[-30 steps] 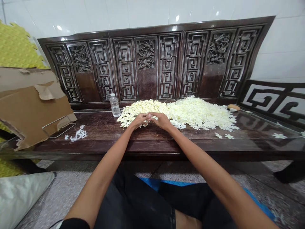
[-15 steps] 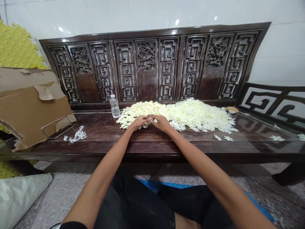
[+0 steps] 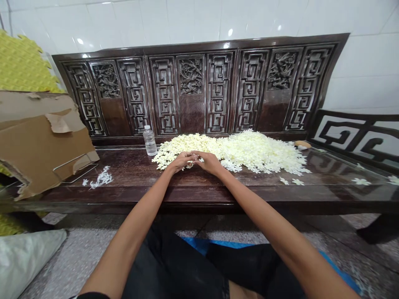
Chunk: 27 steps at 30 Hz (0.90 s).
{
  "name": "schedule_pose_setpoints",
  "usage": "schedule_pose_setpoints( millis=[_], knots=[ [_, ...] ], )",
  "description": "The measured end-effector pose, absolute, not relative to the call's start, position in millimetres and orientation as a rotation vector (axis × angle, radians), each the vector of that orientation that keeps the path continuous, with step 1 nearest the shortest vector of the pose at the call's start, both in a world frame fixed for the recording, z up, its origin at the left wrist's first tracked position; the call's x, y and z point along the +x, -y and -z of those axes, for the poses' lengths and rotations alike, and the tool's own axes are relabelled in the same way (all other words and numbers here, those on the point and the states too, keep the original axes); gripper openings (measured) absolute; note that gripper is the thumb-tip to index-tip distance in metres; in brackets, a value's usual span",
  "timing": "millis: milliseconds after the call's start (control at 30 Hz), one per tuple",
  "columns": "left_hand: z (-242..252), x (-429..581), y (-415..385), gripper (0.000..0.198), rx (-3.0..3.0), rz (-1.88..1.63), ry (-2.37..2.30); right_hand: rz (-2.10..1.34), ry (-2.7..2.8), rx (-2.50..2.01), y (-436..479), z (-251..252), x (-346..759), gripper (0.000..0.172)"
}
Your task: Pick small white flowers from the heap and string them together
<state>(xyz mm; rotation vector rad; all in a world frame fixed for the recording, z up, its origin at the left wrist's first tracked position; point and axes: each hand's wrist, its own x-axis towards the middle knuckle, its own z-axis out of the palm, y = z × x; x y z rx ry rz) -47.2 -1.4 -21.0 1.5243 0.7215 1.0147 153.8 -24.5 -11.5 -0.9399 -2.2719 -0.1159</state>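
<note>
Two hands meet at the near edge of the heap. Your left hand (image 3: 180, 161) and your right hand (image 3: 210, 162) are tip to tip, with the fingers bent in. A little white shows between the tips, but it is too small to tell whether either grip is pinched on a flower or only touching one. The pile of white flowers (image 3: 243, 149) lies on the dark table (image 3: 137, 172), right under and behind your fingers, and spreads wide toward your right.

The flowers look thin and soft, so I think a light pinch with just the fingertips is best. Take one at a time from the near edge, not from the middle, so the heap does not slide. Rest your wrists on the table so your hands stay steady.

Just left of the pile a water bottle (image 3: 150, 140) stands upright, near your left hand. It is the one thing close enough to get in your way, and a wide elbow could tip it. Farther left some stray flowers (image 3: 101, 178) lie beside a wire stand (image 3: 75, 168) and a torn cardboard (image 3: 40, 141). On the right, two loose flowers (image 3: 291, 181) lie apart from the pile, and a small tan thing (image 3: 301, 144) sits at its far end. The carved back (image 3: 193, 95) rises behind it all.
</note>
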Motion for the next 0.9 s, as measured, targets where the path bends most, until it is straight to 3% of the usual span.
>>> schedule_pose_setpoints(
  millis=[433,900],
  knots=[
    [25.2,-48.0,-2.8,0.051,1.469,-0.956,-0.656,0.208,2.320,-0.887,26.5,12.4,152.8,0.059],
    [23.1,-48.6,-4.5,0.057,1.471,-1.033,-0.686,0.311,2.339,-0.902,31.9,7.7,154.2,0.046]
  ],
)
